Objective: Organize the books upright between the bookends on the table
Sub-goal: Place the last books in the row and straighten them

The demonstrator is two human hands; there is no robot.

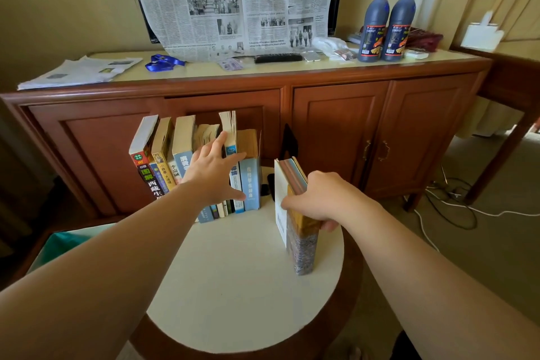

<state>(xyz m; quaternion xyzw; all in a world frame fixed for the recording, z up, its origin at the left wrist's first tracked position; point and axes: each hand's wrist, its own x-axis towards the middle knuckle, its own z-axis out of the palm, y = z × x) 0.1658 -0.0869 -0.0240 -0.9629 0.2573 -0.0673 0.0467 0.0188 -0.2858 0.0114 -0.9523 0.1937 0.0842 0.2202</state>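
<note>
Two hands are at work over the round tabletop (233, 286). The left hand (216, 172) is spread flat, fingers straight, pressing against the spines of the row of books (181, 155) standing at the far edge of the tabletop; it grips nothing. The right hand (318, 199) is curled over the top of a small stack of books (298, 231) standing upright near the right edge, thumb on the near side, fingers on the far side.

The row leans slightly leftward, and several yellowed page blocks show at its top. A black bookend (289, 140) stands at the far edge, just right of the row, with a gap between it and the last blue book (251, 184). The second bookend is not visible; it may be hidden behind the left end of the row.

Handling, as a judgement: the held books are stiff paperbacks of moderate weight. Glossy covers may slide against one another, so the stack should be pinched firmly across both outer covers, near the top edge. The worn page blocks in the row appear fragile; push on spines, not pages.

Behind the tabletop stands a wooden cabinet (336, 131) carrying a newspaper (233, 0) and two dark bottles (385, 23).
</note>
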